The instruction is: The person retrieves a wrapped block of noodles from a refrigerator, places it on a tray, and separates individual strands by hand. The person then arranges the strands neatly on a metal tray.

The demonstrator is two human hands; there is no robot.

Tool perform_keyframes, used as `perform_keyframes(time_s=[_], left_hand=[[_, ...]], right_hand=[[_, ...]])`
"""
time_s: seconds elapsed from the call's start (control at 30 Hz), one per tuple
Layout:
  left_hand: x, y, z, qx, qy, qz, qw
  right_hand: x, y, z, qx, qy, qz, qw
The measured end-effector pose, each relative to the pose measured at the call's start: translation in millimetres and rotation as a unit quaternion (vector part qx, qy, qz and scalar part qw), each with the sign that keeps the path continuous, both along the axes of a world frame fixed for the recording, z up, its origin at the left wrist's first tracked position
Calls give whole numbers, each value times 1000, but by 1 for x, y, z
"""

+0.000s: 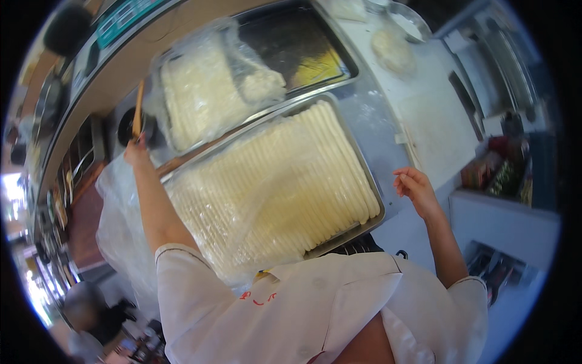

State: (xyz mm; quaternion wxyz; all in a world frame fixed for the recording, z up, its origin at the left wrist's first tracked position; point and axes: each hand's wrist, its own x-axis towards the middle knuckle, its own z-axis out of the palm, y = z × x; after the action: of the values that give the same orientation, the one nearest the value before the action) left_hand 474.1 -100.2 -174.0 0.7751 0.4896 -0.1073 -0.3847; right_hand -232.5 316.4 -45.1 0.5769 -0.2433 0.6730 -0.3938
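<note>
My left hand (pixel 137 150) is closed around the lower end of a wooden-handled tool (pixel 138 109), beside a dark round container (pixel 128 126). What the tool's far end is, I cannot tell. In front of me lies a metal tray (pixel 378 200) with long strips of pale dough (pixel 338 168) side by side, mostly under clear plastic film (pixel 254 191). Right of that tray, my right hand (pixel 411 184) hovers with bent fingers and holds nothing. Behind the tray, another metal tray (pixel 354 68) bears more dough (pixel 200 91) under plastic at its left part.
A wooden rod (pixel 200 154) lies between the trays. At the upper right are a plastic-wrapped dough lump (pixel 392 51) and a metal bowl (pixel 411 22) on a white board. A bin of vegetables (pixel 504 177) stands at right. A person (pixel 86 314) is at lower left.
</note>
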Motion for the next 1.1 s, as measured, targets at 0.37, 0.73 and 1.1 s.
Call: perform_keyframes(time_s=[0.37, 0.73, 1.1], left_hand=[[-8, 7, -5, 91, 43, -30, 994], [-411, 144, 110, -91, -628, -484, 603], [-510, 178, 56, 178, -787, -390, 443]], right_hand=[[21, -38, -31, -56, 69, 90, 992], [30, -211, -52, -388, 394, 345, 759], [37, -261, -56, -377, 548, 473, 578]])
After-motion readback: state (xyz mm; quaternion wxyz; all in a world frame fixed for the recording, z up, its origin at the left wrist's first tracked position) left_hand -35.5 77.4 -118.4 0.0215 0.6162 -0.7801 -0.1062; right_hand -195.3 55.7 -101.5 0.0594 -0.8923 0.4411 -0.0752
